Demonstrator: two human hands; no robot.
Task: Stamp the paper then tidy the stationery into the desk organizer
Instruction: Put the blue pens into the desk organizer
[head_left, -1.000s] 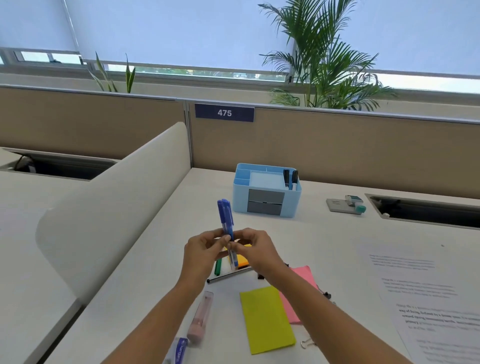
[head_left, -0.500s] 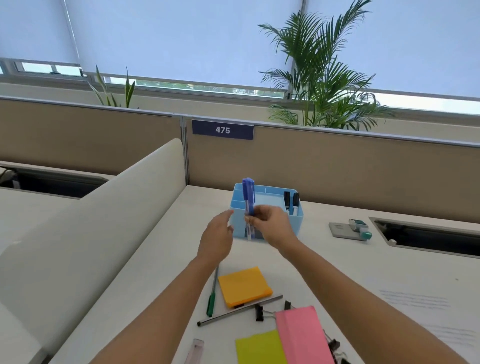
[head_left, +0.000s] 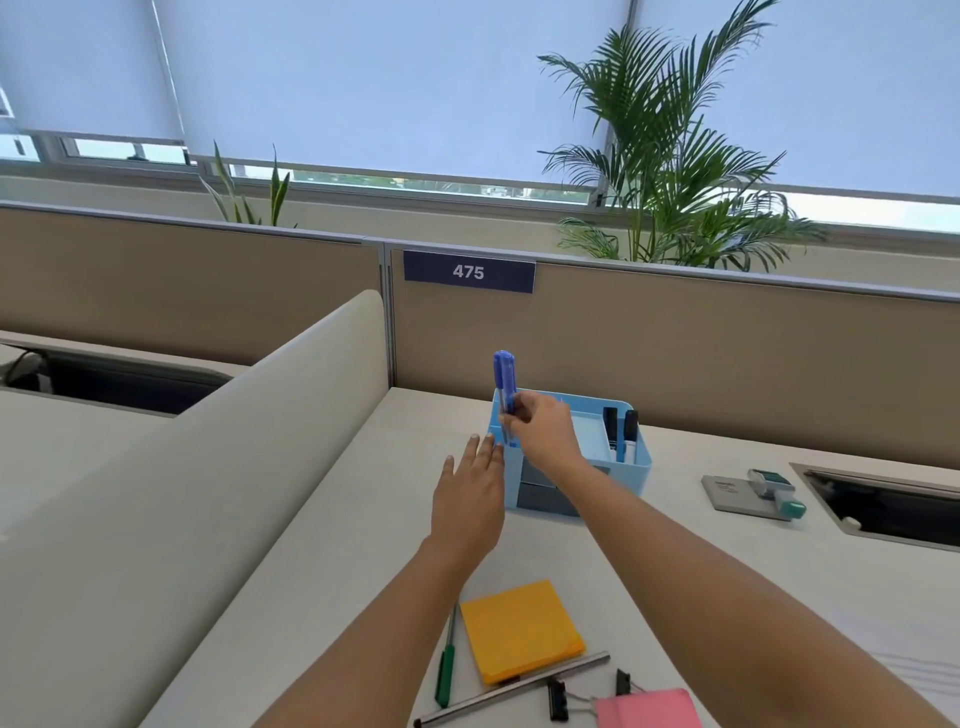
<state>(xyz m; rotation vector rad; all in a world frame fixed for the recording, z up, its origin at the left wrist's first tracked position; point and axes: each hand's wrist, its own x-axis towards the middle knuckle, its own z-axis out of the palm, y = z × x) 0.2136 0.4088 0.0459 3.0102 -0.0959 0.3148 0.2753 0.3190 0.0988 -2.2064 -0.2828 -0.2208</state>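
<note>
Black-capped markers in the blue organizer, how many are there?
2. Both stand upright, side by side, in the desk organizer's right-end compartment: left marker, right marker. The right hand hides part of it, so more may be hidden.

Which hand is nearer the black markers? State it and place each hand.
Right. The right hand, pinching a blue pen, is over the organizer just left of the black markers; the left hand is open outside its left wall.

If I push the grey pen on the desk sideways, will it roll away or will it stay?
The grey pen looks thin and round, so it would probably roll. The black clip right beside it and the orange pad might stop it. It looks rigid and is likely light.
</note>
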